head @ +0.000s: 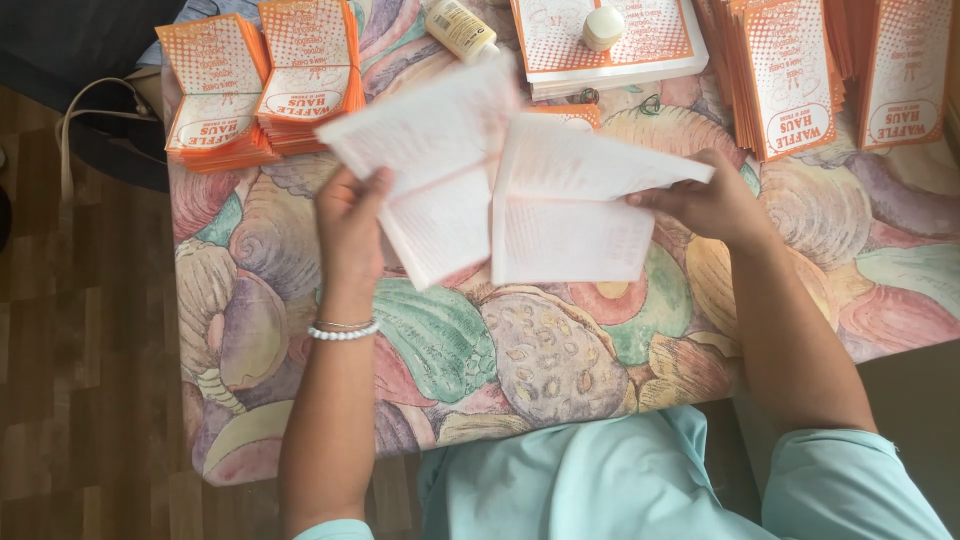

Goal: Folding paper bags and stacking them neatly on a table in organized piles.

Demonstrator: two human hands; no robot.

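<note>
I hold a large white printed paper sheet (pixel 520 190) above a table, folded into panels that hang between my hands. My left hand (pixel 352 215) grips its left panels, which are blurred. My right hand (pixel 705 200) pinches the right edge of the right panel. A beaded bracelet circles my left wrist. The sheet's underside faces me, pale with faint pink print.
The table wears a cloth (pixel 520 350) printed with large shells. Stacks of orange-and-white folded leaflets (pixel 260 80) lie at the back left, more stacks (pixel 800 70) at the back right. A white stack with a small round jar (pixel 604 27) and a bottle (pixel 460 28) sit at the back.
</note>
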